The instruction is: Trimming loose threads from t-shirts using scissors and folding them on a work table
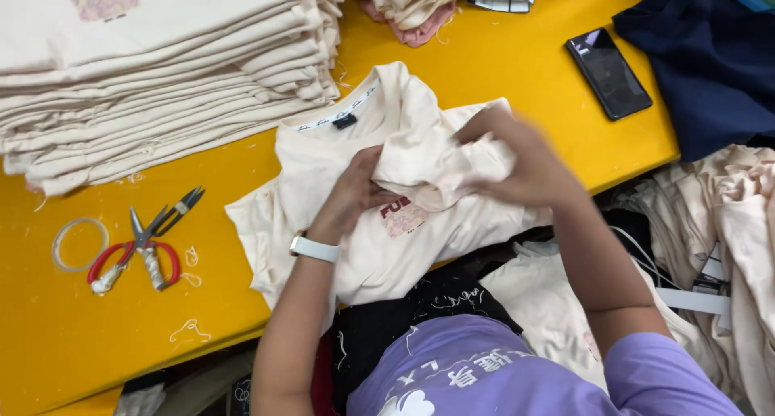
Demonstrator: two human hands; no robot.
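**Both hands bunched in cream T-shirt on yellow table**

Yellow table [500, 60] fills most of the view, loose thread bits scattered on it. Nearest to me: my purple shirt [484, 367] at the bottom edge, and a dark garment [404, 319] hanging off the table edge just below my arms. More cream garments [726, 222] heaped low on the right, beside the table.

White watch [314, 249] on my left wrist. My left hand [351, 191] is closed on the cream T-shirt [387, 246], fingers curled into the fabric near the pink chest print. My right hand [521, 167] is clamped on a bunched fold of the same shirt; it's motion-blurred, so finger detail is not clear. Both hands are close together, with the gathered cloth between them. The shirt lies at table centre, neckline pointing away from me, the lower part draped over the near edge.

Left of the shirt, well apart: red-handled scissors [133, 258], with small metal thread snips [165, 222] lying across them. A clear tape ring [79, 243] is just beside them, further left.

Far left: a tall stack of folded cream shirts [161, 77], top one showing a pink print. Far centre: a crumpled cream and pink cloth pile [412, 8] at the top edge. Far right: a black phone [608, 73] lying flat, screen up, near a navy garment [710, 60] at the table corner.
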